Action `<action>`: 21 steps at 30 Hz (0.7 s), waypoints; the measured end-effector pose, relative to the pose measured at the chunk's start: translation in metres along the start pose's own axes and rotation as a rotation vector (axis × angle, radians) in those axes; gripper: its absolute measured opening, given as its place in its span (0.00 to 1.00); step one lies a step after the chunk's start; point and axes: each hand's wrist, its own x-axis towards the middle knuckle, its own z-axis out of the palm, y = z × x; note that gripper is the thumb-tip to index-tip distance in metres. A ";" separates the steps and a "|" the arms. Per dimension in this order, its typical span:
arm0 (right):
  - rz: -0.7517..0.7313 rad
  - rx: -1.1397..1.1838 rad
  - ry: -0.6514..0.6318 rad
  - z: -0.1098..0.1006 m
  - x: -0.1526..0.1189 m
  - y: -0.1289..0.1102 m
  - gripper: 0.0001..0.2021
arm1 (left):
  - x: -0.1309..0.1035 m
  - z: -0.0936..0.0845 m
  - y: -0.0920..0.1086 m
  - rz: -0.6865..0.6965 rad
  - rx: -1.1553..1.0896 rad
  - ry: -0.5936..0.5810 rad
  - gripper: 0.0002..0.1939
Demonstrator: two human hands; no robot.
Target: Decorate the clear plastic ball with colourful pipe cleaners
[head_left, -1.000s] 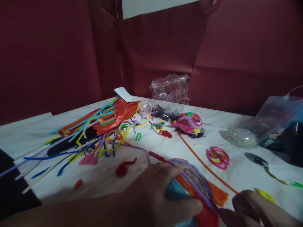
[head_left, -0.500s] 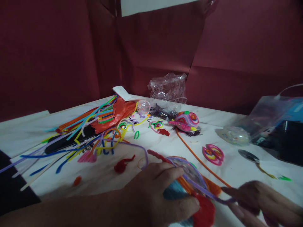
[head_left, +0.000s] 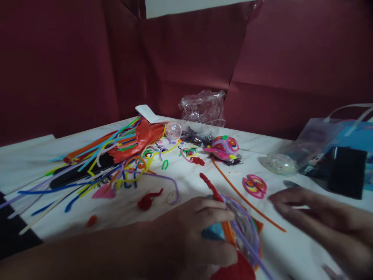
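My left hand (head_left: 201, 233) rests on a pipe-cleaner craft (head_left: 243, 223), its thumb and fingers closed round the near side. The craft has a shiny clear middle, purple and orange strips, a blue patch and red parts, and the hand hides some of it. A loose purple pipe cleaner (head_left: 247, 243) runs from it towards the bottom edge. My right hand (head_left: 320, 221) is off to the right with fingers stretched forward, slightly blurred, nothing visible in them. Just beyond its fingertips lies a dark flat disc-like piece (head_left: 291, 184), partly hidden. An orange pipe cleaner (head_left: 247, 198) lies between the hands.
A heap of coloured pipe cleaners (head_left: 116, 155) with an orange wrapper (head_left: 145, 136) spreads at left. A striped pink fish-like ornament (head_left: 224, 147), a pink coiled piece (head_left: 254, 186), a clear dome (head_left: 278, 163) and a crumpled plastic bag (head_left: 202, 109) are further back. A black box (head_left: 348, 171) stands at right.
My right hand has let go of the purple pipe cleaner and moved up towards the dark disc-like piece. My left hand stays on the craft, which has turned slightly. The view shifted a little.
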 end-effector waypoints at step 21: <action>0.312 0.537 -0.386 0.041 -0.013 -0.037 0.28 | 0.024 0.018 0.005 -0.236 -0.685 0.418 0.09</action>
